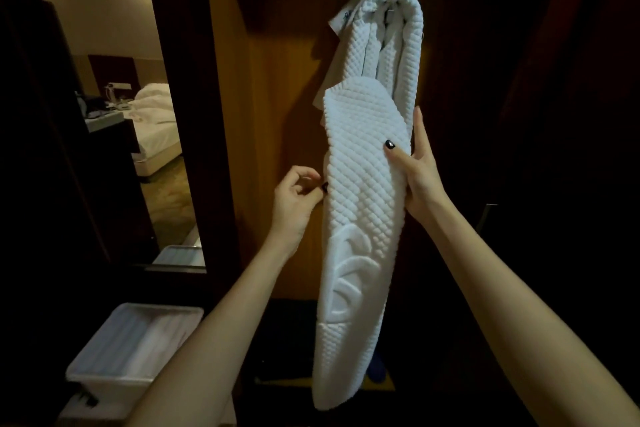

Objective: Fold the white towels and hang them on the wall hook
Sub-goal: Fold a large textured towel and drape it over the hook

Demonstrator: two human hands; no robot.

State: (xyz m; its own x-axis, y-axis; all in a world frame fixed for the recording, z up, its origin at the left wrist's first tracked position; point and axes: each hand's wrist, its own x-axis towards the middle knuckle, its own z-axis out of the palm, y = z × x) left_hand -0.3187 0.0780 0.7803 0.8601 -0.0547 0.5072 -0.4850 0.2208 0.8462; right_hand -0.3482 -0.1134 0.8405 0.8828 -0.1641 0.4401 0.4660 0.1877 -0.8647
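White quilted towel, folded into a long strip, hung over the wall hook, which was hidden beneath it, against the orange-brown wooden wall panel. Hanging appeared nearly complete; the next move likely called for squaring the edges, then release. Its long axis ran vertical, free end pointing down. Right grip was clamped on its right edge. Left grip sat curled at the left edge, hold undeterminable. White plastic bin stood lower left.

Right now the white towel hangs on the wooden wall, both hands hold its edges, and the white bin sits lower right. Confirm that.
Not quite: the head view shows the white bin lower left, not lower right. The white towel does hang on the wooden wall, left hand and right hand holding its edges.
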